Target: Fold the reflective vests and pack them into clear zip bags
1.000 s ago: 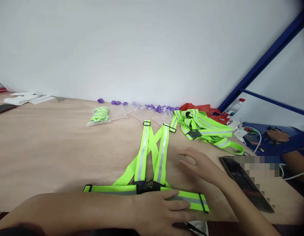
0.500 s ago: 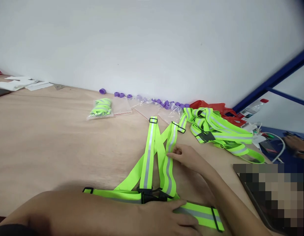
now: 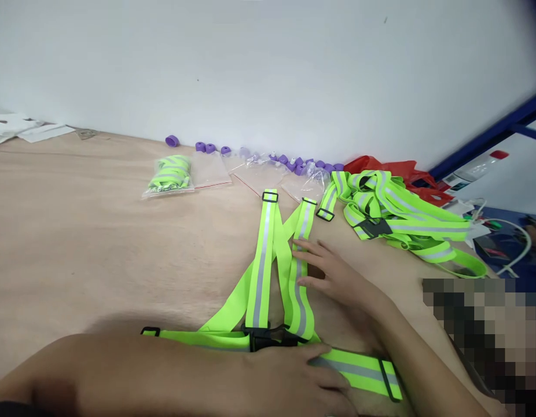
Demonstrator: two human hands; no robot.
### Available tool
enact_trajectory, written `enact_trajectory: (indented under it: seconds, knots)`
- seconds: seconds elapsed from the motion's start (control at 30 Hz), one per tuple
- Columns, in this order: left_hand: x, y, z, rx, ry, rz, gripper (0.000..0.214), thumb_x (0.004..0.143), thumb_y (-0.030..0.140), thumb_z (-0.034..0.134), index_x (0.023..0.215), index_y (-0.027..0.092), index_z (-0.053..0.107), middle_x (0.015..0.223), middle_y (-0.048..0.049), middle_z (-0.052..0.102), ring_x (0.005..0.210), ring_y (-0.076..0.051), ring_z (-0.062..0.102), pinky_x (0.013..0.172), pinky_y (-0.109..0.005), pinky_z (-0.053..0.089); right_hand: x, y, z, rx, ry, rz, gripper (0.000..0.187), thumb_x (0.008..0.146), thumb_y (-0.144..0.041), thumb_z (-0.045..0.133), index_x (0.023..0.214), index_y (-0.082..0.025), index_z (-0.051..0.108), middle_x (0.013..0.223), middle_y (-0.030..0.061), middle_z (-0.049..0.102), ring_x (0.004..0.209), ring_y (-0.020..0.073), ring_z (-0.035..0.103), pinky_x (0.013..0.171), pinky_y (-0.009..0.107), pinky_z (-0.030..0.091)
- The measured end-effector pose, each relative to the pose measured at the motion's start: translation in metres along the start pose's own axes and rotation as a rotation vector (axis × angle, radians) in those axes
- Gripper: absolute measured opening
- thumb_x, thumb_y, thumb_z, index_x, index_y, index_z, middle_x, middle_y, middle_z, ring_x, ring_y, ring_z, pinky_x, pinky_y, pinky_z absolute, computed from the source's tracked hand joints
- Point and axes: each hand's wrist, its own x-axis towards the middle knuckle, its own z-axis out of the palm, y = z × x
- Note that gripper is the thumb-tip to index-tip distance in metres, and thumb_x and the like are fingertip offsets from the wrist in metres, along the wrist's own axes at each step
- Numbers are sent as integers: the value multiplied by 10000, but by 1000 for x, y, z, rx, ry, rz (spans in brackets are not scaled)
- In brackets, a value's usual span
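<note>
A neon-green reflective vest made of straps [image 3: 263,272] lies flat on the table, its two upright straps crossing others behind them. A black buckle [image 3: 274,339] joins the waist strap at the front. My left hand [image 3: 305,376] rests on the waist strap just below the buckle, fingers spread; my forearm hides much of the strap's left part. On the right upright strap, my right hand [image 3: 333,272] lays its outstretched fingers flat against the webbing. Black slider rings [image 3: 270,197] sit at the tops of the straps.
Behind are a bagged green vest [image 3: 170,174], clear zip bags [image 3: 211,171] and several purple caps [image 3: 283,159] along the wall. A heap of green reflective straps [image 3: 407,217] lies right, near a red plastic bag [image 3: 392,168] and a bottle [image 3: 478,168].
My right hand has opened from curled fingers and laid them along the right strap, which lies straighter at its top. My left hand stays on the waist strap. The view has shifted slightly.
</note>
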Motion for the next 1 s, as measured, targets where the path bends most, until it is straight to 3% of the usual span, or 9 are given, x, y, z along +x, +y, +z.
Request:
enact_trajectory:
  seconds: [0.1, 0.23, 0.4, 0.6, 0.73, 0.93, 1.0]
  knots:
    - [1, -3, -7, -62, -49, 13, 287, 996, 300, 490, 979, 293, 776, 1334, 100, 643, 1321, -185, 509, 1168, -462, 394, -1, -2, 3, -58, -95, 59, 775, 902, -595, 593, 1562, -302, 313, 1637, 69, 273, 1511, 305, 238, 1231, 589, 96]
    - [0, -5, -11, -106, -77, 21, 285, 980, 255, 515, 1182, 301, 711, 1348, 105, 631, 1331, -172, 495, 1167, -473, 400, 4, -3, 6, -84, -131, 87, 841, 931, -600, 544, 1604, -299, 138, 1664, 56, 157, 1538, 264, 126, 1240, 561, 59]
    - [0, -3, 6, -46, 9, 28, 340, 1006, 241, 425, 1221, 265, 686, 1357, 85, 629, 1329, -130, 495, 1142, -442, 436, 10, 2, 4, -55, -98, 81, 836, 938, -590, 540, 1605, -301, 129, 1665, 69, 152, 1539, 263, 122, 1238, 560, 34]
    - [3, -2, 33, 49, 91, 116, 265, 958, 294, 501, 1017, 290, 759, 1288, 45, 671, 1352, -125, 482, 1087, -361, 472, 13, 3, 2, -4, -85, 88, 848, 908, -579, 598, 1597, -321, 177, 1658, 72, 195, 1534, 279, 148, 1236, 564, 15]
    - [1, -3, 21, 76, 115, 21, 343, 1019, 281, 406, 1149, 263, 723, 1352, 32, 635, 1328, -111, 498, 1102, -294, 444, 13, 1, 0, -1, -93, 109, 837, 896, -572, 615, 1588, -298, 232, 1655, 75, 206, 1536, 273, 144, 1239, 556, 16]
    - [-6, -10, -8, 124, 110, -72, 348, 1021, 233, 398, 1159, 293, 713, 1287, -4, 652, 1258, -236, 528, 1107, -500, 404, 12, 0, 1, 4, -86, 112, 833, 883, -538, 646, 1578, -284, 263, 1652, 82, 222, 1536, 258, 151, 1241, 543, 20]
    - [-8, -14, -10, 99, 93, -94, 329, 1014, 249, 423, 1173, 304, 706, 1290, -8, 643, 1225, -235, 544, 1096, -490, 400, 12, 0, 1, 13, -72, 111, 827, 879, -533, 654, 1573, -292, 275, 1647, 85, 242, 1534, 260, 161, 1237, 554, 19]
